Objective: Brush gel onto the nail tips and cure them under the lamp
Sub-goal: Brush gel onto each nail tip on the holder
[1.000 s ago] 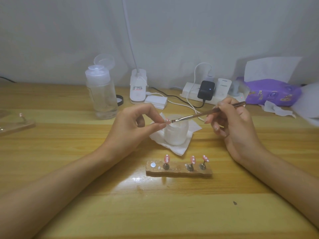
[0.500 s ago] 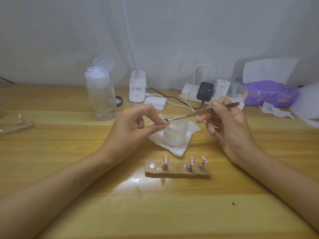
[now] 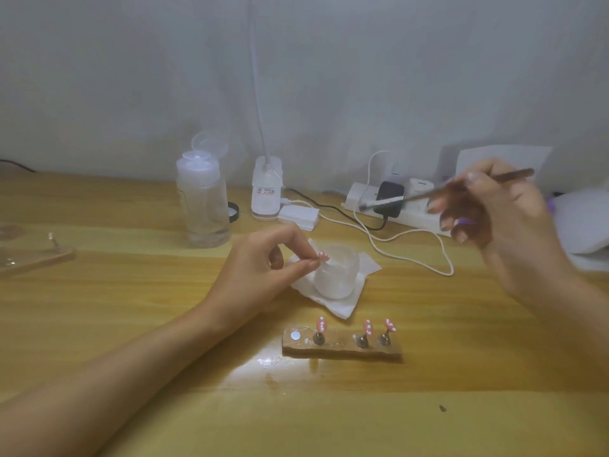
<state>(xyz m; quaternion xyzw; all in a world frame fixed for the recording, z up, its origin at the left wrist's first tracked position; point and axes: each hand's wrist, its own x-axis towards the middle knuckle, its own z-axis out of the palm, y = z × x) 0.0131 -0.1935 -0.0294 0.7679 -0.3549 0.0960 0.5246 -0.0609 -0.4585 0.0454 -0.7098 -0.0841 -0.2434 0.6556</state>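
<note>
Thumb and forefinger of left hand [image 3: 260,268] are kept pinched on pink dotted nail tip [image 3: 323,256], held by rim of frosted jar [image 3: 336,278]. Slim brush [image 3: 428,192], laid against that tip half a second ago, has been lifted well apart, up and rightward, gripped pencil-fashion by right hand [image 3: 501,222]. Stroke is judged finished; curing or reloading is expected next. Gel on tip cannot be made out. Upward, lamp stem [image 3: 256,94] is cut off by top edge; bristles and right hand are blurred.
</note>
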